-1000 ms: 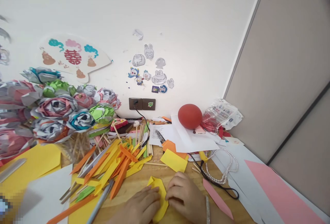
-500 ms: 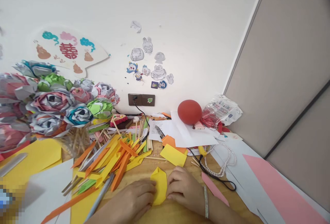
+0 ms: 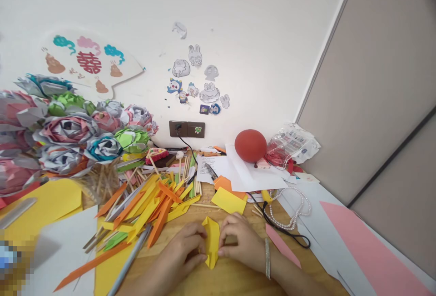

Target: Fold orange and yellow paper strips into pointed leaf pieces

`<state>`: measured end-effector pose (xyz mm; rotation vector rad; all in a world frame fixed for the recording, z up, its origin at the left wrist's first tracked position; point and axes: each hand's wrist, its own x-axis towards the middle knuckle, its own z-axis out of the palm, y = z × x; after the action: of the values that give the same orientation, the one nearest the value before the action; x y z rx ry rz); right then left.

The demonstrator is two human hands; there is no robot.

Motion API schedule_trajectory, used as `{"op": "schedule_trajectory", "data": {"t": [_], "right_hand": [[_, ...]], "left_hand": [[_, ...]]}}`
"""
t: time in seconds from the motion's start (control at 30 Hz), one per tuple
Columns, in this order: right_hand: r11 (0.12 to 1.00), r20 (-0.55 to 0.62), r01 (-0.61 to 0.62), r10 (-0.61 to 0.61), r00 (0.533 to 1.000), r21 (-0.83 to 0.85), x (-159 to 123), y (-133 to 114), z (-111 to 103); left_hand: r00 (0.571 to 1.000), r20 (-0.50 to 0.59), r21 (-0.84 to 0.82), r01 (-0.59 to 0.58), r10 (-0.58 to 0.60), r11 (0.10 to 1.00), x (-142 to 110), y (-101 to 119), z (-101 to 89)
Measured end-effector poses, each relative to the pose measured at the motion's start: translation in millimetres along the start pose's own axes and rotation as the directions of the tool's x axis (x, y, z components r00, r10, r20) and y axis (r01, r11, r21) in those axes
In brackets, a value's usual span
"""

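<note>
Between my two hands is a folded piece of yellow paper [image 3: 212, 241], long and narrow with pointed ends and raised side edges. My left hand [image 3: 188, 247] pinches its left edge, thumb near the lower end and fingers higher up. On the opposite edge my right hand [image 3: 240, 241] does the same, its thumb and fingertips closed on the paper. A bracelet circles the right wrist. Just beyond the hands lies a flat yellow paper rectangle [image 3: 230, 201], partly over an orange folded piece [image 3: 227, 185].
Folded orange and yellow paper strips [image 3: 150, 209] pile up with wooden sticks at left. Paper flowers [image 3: 68, 132] stand behind them. A utility knife [image 3: 211, 172], a red balloon [image 3: 250, 145], a pearl string [image 3: 299, 216], a black cord [image 3: 299, 242] and pink paper [image 3: 282, 246] lie around.
The yellow paper's sides have been lifted, so it now looks narrower and trough-like. Both hands have shifted their fingers along its edges, the thumbs now at the lower end.
</note>
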<state>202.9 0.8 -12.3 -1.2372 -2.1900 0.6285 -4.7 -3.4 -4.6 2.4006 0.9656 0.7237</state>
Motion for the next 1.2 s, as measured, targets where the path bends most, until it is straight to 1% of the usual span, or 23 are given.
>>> {"op": "schedule_trajectory", "data": {"t": [0.17,0.33,0.47,0.67,0.8,0.93,1.07,1.2], "right_hand": [[0.996,-0.049,-0.086,0.085,0.995,-0.025,-0.6,-3.8,6.0],[0.991,-0.062,-0.133,0.132,0.989,-0.016,-1.2,-7.1,9.4],[0.99,-0.081,-0.136,0.134,0.988,-0.023,-2.4,-9.7,11.3],[0.988,-0.142,-0.139,0.128,0.982,-0.068,-5.1,-11.2,18.1],[0.986,-0.171,-0.139,0.122,0.978,-0.088,-7.4,-12.4,21.0],[0.985,-0.182,-0.135,0.114,0.977,-0.107,-8.4,-13.5,21.9],[0.981,-0.189,-0.135,0.108,0.976,-0.137,-9.1,-13.6,23.2],[0.978,-0.201,-0.134,0.1,0.974,-0.159,-10.9,-14.4,24.4]], "left_hand": [[0.997,-0.041,0.029,0.073,-0.072,0.997,-0.6,-0.1,7.0],[0.99,-0.043,0.029,0.137,-0.135,0.99,0.3,-0.8,11.6],[0.985,-0.04,0.041,0.171,-0.169,0.984,2.7,4.6,10.4],[0.984,-0.086,0.135,0.164,-0.154,0.977,4.3,7.2,15.7],[0.985,-0.095,0.177,0.156,-0.141,0.972,4.1,6.8,18.8],[0.983,-0.088,0.17,0.172,-0.158,0.97,4.7,6.6,19.0],[0.977,-0.074,0.158,0.21,-0.201,0.965,6.1,6.1,18.9],[0.973,-0.046,0.149,0.229,-0.224,0.962,8.3,6.1,18.2]]}}
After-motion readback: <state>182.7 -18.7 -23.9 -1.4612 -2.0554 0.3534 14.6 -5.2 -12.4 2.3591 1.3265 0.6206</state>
